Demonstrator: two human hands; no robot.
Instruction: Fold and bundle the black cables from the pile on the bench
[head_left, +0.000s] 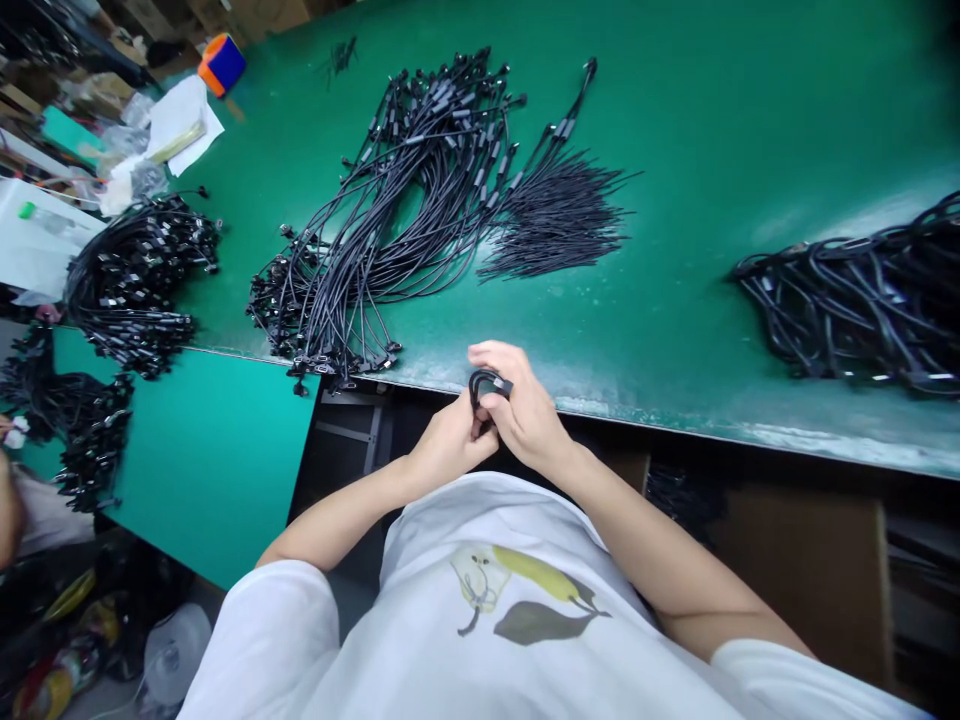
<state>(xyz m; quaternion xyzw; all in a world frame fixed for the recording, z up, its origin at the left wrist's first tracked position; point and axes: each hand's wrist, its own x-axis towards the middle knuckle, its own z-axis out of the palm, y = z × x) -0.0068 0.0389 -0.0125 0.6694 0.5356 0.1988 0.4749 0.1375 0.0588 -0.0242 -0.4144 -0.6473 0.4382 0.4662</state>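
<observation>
Close to my body, at the front edge of the green table, both hands meet around a coiled black cable (480,378). My left hand (454,436) is closed on the lower part of the loop. My right hand (523,405) grips the upper part between thumb and fingers, where a dark connector end shows. The rest of the coil is hidden by the fingers. Beyond my hands lies a large pile of black cables (420,240) with connectors at their ends. Against its right side rests a bundle of thin black ties (559,215).
A heap of coiled cables (862,300) lies at the right on the green table (712,130). More cable bundles (142,270) sit at the left, near papers (180,125) and an orange and blue roll (222,65). Another person's arm (9,510) shows at the left edge.
</observation>
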